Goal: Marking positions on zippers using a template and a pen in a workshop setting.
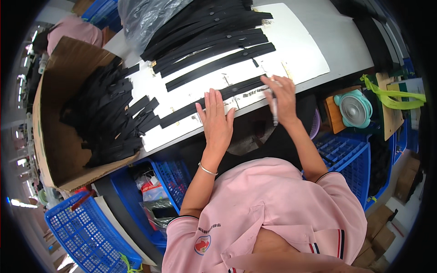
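At the far left, behind everything, a person (75,34) in pink bends away. In front stands an open cardboard box (75,59), its walls brown and creased, packed with a loose heap (102,109) of flat black strips that spills over its edge onto the board. Below it tilts a blue basket (91,227) of plastic lattice; just right of that, under the table, a blue crate (168,177) holds crumpled bags (151,191), some shiny. A clear, wrinkled plastic sheet (145,20) lies at the back of the grey table (339,41), against layered black bundles (200,36). These rest on a smooth white board (302,50) with dark marks and brownish smudges. Near its front edge lies a single long strip (182,113), matt and narrow, slanting up to the right. The left hand (217,123) rests flat on it, fingers extended and gripping nothing. The right hand (283,98), near the strip's right end, has its fingers bent around a slim, pale pen (274,111). Beyond, a purple basket (315,123) shows partly, then a blue lattice crate (350,168), a round turquoise fan (355,110) and a limp yellow-green ribbon (396,94).
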`<control>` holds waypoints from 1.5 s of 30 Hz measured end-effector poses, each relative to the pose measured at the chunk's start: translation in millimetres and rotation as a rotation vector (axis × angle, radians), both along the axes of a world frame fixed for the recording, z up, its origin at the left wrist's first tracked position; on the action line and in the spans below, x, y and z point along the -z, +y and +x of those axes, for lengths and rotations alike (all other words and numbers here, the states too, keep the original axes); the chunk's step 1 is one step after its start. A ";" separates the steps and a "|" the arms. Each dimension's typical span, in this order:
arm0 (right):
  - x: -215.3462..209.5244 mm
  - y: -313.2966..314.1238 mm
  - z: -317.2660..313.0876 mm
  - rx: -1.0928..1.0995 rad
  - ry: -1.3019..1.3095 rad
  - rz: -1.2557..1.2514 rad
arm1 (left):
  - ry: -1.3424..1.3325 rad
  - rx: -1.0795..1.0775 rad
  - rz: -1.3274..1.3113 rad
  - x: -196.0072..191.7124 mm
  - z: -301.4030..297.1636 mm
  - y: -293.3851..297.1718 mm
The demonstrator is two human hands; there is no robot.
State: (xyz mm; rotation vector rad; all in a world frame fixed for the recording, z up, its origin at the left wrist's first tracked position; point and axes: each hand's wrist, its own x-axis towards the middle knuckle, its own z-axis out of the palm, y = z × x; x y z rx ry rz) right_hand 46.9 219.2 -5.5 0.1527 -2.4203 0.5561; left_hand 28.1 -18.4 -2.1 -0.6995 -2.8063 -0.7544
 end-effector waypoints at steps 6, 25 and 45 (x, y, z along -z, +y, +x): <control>9.3 48.0 6.4 0.131 0.038 0.093 | -0.018 -0.126 -0.043 -3.2 11.2 -27.2; -40.9 -74.4 -25.1 -0.150 -0.313 -0.572 | 0.057 -0.309 -0.027 10.4 18.0 -74.5; 3.4 -159.4 -71.5 -0.392 -0.427 -0.553 | 0.064 -0.325 0.050 11.4 18.4 -72.3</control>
